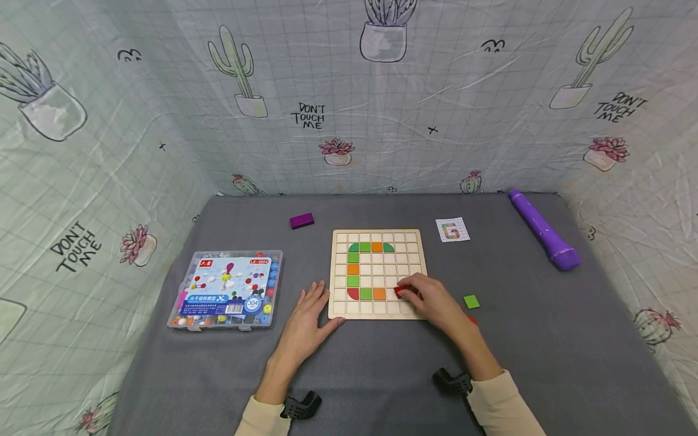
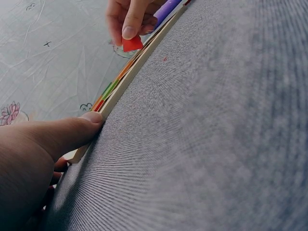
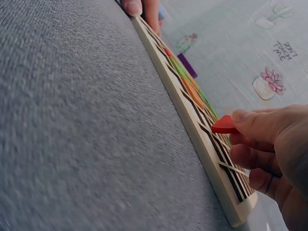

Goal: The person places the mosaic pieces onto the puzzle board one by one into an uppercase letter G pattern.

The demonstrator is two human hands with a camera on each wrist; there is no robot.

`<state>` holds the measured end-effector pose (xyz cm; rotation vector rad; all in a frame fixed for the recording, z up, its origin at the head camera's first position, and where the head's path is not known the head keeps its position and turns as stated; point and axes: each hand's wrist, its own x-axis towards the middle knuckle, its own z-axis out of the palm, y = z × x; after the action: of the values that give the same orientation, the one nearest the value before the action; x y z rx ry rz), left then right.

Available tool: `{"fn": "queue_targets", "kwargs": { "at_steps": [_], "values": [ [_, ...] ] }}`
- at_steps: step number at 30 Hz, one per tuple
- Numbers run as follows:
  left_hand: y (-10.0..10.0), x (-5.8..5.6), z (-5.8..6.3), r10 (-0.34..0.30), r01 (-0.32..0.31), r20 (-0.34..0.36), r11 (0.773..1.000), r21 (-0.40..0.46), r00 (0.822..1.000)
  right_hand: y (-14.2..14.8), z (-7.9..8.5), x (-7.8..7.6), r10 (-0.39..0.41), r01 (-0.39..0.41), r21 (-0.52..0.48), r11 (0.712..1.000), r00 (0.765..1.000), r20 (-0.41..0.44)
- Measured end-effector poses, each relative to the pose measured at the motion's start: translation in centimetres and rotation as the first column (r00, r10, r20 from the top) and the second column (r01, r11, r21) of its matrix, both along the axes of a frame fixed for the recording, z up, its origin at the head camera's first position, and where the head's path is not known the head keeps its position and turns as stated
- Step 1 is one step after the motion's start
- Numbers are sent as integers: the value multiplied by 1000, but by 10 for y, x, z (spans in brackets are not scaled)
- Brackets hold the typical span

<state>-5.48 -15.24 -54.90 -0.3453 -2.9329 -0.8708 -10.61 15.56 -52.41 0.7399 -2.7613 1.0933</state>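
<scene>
My right hand (image 1: 433, 301) pinches a small red tile (image 3: 224, 125) between thumb and fingertips, close over the lower right of a wooden grid board (image 1: 411, 309). Along the board's left side lies my left hand (image 1: 305, 324), its fingers extended by the corner and the thumb (image 2: 90, 118) touching the front edge. Set in the board's squares are green tiles (image 1: 353, 281), orange tiles (image 1: 353, 269) and a rounded red tile (image 1: 353, 294), forming a C-like outline. At the top right of that outline sits a rounded dark green tile (image 1: 388, 247).
A green tile (image 1: 471, 301) and a partly hidden red piece (image 1: 472, 320) lie right of the board. Behind are a pattern card (image 1: 452, 230) and a purple block (image 1: 302, 221). A clear case of colored beads (image 1: 225, 290) stands left, a purple microphone-shaped object (image 1: 544, 230) far right.
</scene>
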Motion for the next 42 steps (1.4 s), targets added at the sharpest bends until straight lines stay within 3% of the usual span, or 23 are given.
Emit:
{"fn": "queue_targets", "kwargs": {
  "at_steps": [18,42],
  "values": [
    [0,0,-1,-2,2,-6,1000,2,1000,-14,-10,-2,-5,6,25,1000,999,-42],
    [-1,0,0,-5,5,-10,1000,2,1000,-20,-17,-5,4,-1,18,1000,985,-172]
  ]
}}
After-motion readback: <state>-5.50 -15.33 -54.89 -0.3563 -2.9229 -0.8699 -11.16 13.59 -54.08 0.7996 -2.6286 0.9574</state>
